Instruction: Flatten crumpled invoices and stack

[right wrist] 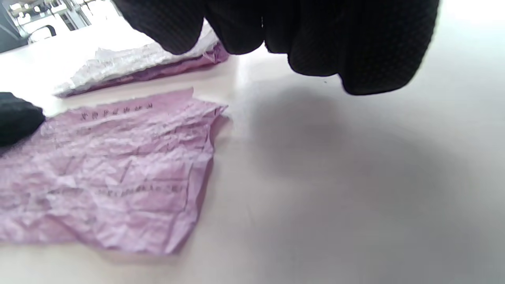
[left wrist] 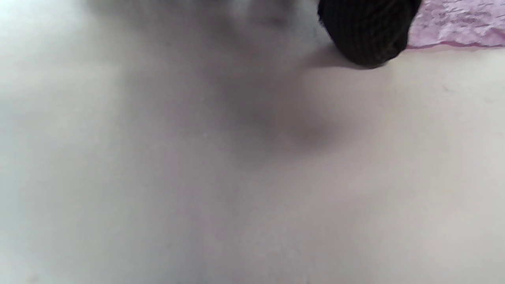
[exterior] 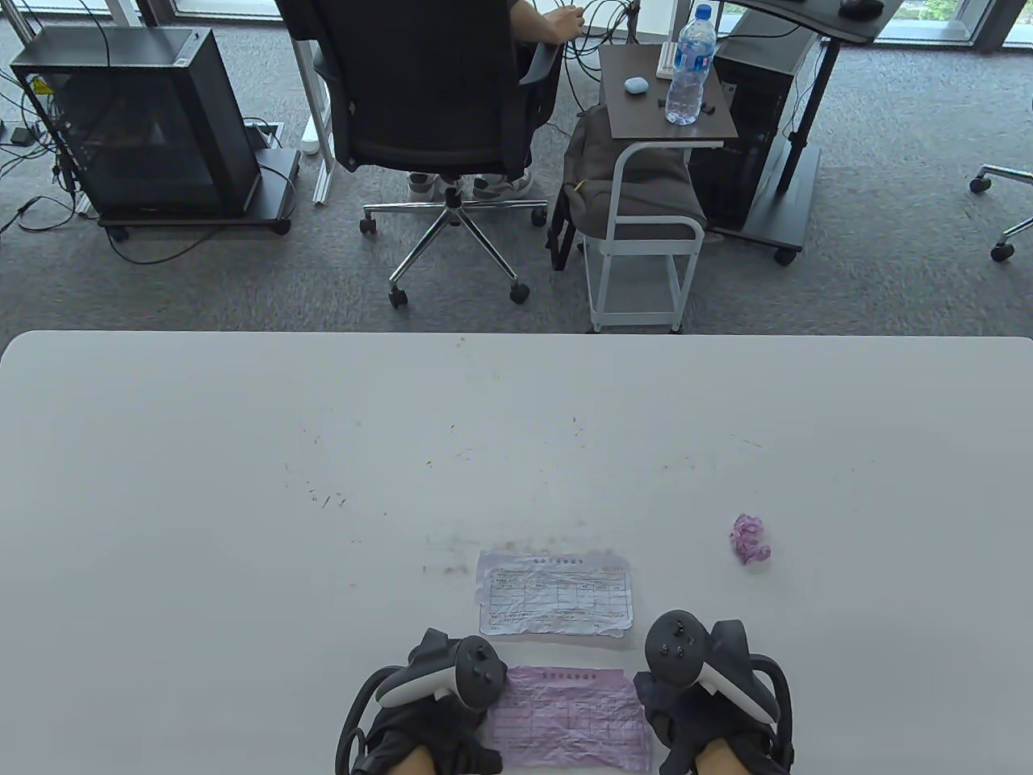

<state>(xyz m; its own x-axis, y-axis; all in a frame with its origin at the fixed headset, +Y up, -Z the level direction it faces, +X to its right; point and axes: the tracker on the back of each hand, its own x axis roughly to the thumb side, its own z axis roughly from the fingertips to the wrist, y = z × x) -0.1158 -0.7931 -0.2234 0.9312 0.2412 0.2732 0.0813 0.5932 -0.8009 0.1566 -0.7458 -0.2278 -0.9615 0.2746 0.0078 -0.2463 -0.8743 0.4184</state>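
The pink invoice (exterior: 569, 718) is being flanked by the left hand (exterior: 428, 710) and right hand (exterior: 710, 702); nothing seems gripped. Creases should be pressed outward, palms flat on the worktop (exterior: 242, 484).

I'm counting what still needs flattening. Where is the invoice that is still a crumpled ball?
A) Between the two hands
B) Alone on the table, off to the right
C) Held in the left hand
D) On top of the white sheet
B: the pink crumpled ball lies alone on the table, right of the white sheet.
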